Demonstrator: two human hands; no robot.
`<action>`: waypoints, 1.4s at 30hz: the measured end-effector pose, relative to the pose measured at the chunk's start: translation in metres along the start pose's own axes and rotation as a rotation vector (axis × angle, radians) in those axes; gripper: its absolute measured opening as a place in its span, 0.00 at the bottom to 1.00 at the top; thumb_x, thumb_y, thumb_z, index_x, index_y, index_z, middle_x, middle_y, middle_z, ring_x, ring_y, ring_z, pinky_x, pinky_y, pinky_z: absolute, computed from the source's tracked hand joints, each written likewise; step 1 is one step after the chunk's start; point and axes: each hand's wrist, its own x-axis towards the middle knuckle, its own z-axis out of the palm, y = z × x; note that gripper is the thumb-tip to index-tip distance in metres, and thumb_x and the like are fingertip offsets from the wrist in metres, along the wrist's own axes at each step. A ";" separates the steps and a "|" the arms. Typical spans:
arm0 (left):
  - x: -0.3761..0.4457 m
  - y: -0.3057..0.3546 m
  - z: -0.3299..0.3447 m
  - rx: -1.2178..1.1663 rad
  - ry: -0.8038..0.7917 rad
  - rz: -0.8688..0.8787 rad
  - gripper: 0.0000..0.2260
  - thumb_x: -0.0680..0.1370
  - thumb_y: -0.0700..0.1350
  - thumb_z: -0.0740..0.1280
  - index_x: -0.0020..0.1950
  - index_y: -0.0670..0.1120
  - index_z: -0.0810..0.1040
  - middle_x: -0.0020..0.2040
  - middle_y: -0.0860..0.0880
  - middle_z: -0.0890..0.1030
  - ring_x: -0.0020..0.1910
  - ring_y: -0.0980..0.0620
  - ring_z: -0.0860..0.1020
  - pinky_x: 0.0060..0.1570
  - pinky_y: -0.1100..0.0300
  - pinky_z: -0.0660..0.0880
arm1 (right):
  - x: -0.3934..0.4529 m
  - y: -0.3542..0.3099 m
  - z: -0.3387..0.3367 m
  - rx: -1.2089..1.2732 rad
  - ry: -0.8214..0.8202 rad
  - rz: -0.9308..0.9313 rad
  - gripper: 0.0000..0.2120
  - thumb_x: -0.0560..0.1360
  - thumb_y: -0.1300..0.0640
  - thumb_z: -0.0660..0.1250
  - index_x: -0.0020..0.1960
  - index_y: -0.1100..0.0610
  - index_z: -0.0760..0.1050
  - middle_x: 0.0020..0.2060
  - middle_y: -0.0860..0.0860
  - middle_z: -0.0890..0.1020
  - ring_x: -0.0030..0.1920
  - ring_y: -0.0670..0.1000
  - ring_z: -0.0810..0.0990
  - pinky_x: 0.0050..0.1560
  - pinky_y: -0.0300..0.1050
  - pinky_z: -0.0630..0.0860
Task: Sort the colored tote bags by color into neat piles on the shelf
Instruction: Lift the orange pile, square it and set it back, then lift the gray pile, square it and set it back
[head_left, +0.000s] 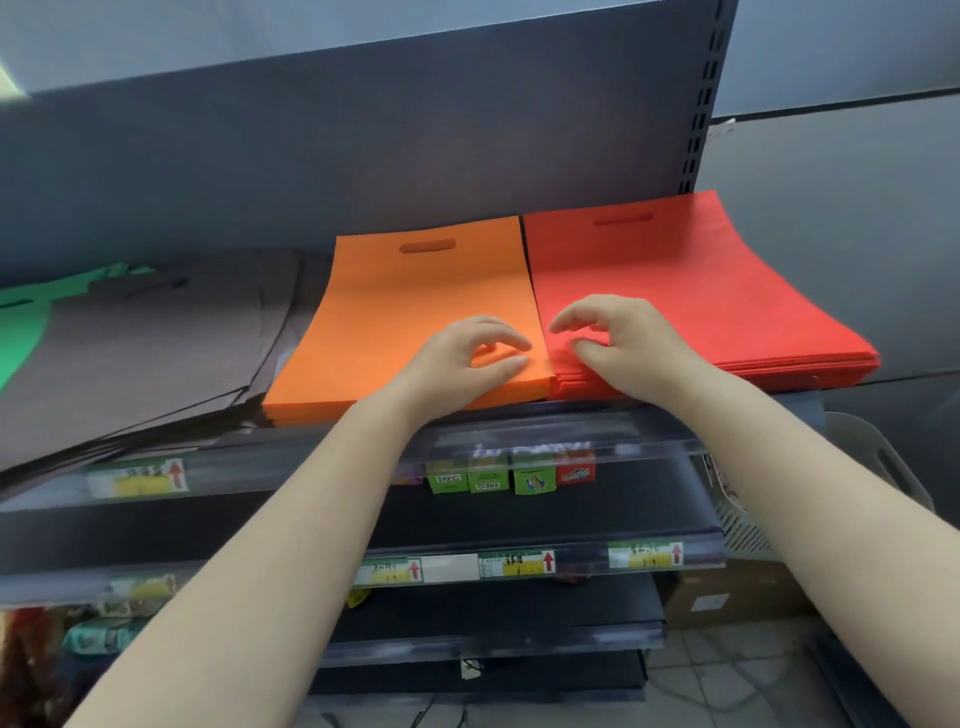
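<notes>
On the top shelf lie flat stacks of tote bags side by side: a red pile (675, 280) at the right, an orange pile (415, 296) in the middle, a dark brown pile (145, 348) fanned out at the left, and green bags (21, 322) at the far left edge. My left hand (462, 358) hovers over the front right corner of the orange pile, fingers loosely curled and holding nothing. My right hand (618, 338) sits over the front left corner of the red pile, fingers loosely curled, thumb near the stack's edge.
The shelf's front rail (545, 441) carries price labels. Small green and red boxes (509, 475) stand on the shelf below. A white plastic basket (878, 467) hangs at the right. The dark back panel (363, 156) rises behind the piles.
</notes>
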 end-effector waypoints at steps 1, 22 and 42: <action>-0.005 0.000 -0.005 -0.006 0.051 -0.015 0.08 0.78 0.48 0.66 0.56 0.49 0.80 0.56 0.56 0.76 0.59 0.57 0.73 0.60 0.69 0.68 | 0.000 0.001 -0.001 -0.053 0.017 -0.010 0.12 0.76 0.65 0.63 0.56 0.56 0.79 0.55 0.50 0.80 0.58 0.51 0.77 0.62 0.49 0.72; -0.100 -0.047 -0.120 0.674 0.368 -0.413 0.19 0.80 0.54 0.59 0.68 0.47 0.71 0.65 0.47 0.73 0.63 0.45 0.71 0.57 0.51 0.70 | 0.048 -0.128 0.055 -0.514 -0.081 -0.153 0.19 0.81 0.46 0.56 0.68 0.50 0.72 0.66 0.47 0.75 0.65 0.51 0.72 0.59 0.48 0.74; -0.194 -0.155 -0.201 0.830 0.113 -0.126 0.12 0.79 0.50 0.61 0.62 0.51 0.74 0.59 0.52 0.78 0.57 0.46 0.76 0.48 0.57 0.71 | 0.062 -0.235 0.168 -0.210 -0.086 0.132 0.13 0.80 0.57 0.60 0.61 0.57 0.78 0.59 0.53 0.80 0.60 0.52 0.75 0.59 0.42 0.69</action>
